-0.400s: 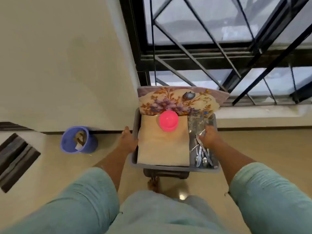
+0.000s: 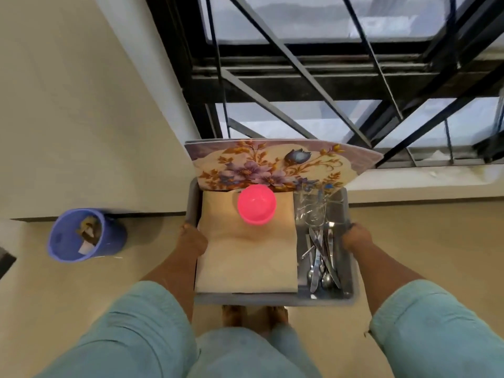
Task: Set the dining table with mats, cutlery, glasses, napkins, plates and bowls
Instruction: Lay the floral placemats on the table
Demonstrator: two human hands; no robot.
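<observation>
I carry a grey tub (image 2: 275,299) in front of me above the floor. My left hand (image 2: 191,241) grips its left rim and my right hand (image 2: 356,240) grips its right rim. Inside lie folded beige napkins (image 2: 245,266) with an upturned pink bowl (image 2: 256,204) on them. Floral mats (image 2: 272,166) stand on edge at the far side. Several pieces of steel cutlery (image 2: 320,264) lie in the right part, with clear glasses (image 2: 312,211) beyond them.
A blue bin (image 2: 84,236) with scraps stands on the floor at the left by the cream wall. A barred window (image 2: 327,77) with a low sill is straight ahead. My bare feet (image 2: 253,317) show under the tub.
My right hand has moved from inside the tub, over the cutlery, out to the right rim. The tub has come up closer to me.
</observation>
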